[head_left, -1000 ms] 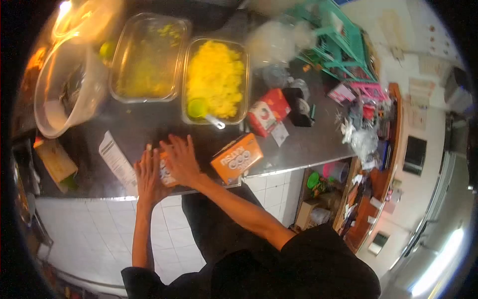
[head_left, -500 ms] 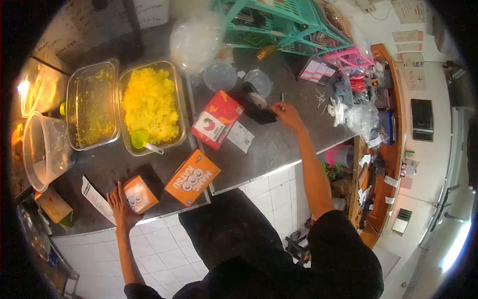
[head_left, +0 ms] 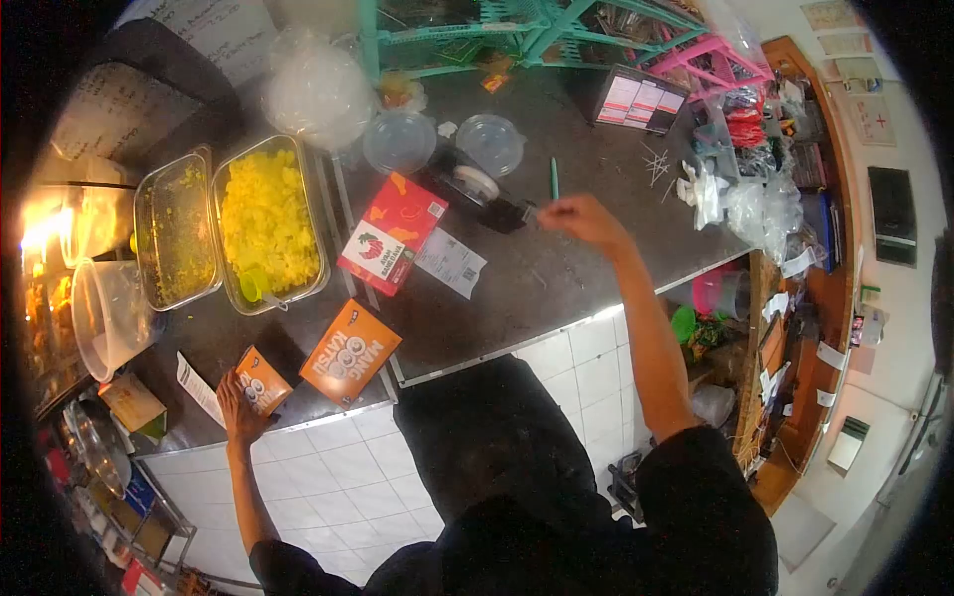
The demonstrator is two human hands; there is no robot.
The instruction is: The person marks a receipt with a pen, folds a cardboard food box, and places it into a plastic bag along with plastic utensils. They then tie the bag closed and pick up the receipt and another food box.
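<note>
My left hand (head_left: 241, 409) rests against the small orange box (head_left: 263, 381) near the counter's front edge, fingers spread along its left side. Beside it stands a larger orange box (head_left: 350, 354). My right hand (head_left: 586, 221) is at the end of a black tape dispenser (head_left: 502, 215), its fingers pinched together; what is between them is too small to make out. A roll of tape (head_left: 475, 183) sits in the dispenser. Left of it lies a red box (head_left: 393, 234) with a printed paper slip (head_left: 452, 264) by its side.
A tray of yellow food (head_left: 266, 223) and a nearly emptied tray (head_left: 179, 230) are at the left, near a clear tub (head_left: 107, 320). Round lids (head_left: 489, 145), a green pen (head_left: 555, 179) and a teal rack (head_left: 447, 45) are farther back. Plastic bags (head_left: 760, 214) lie right.
The camera view has shifted. My right hand has drawn slightly back from beside the dispenser's end, and my left hand remains at the small orange box.
</note>
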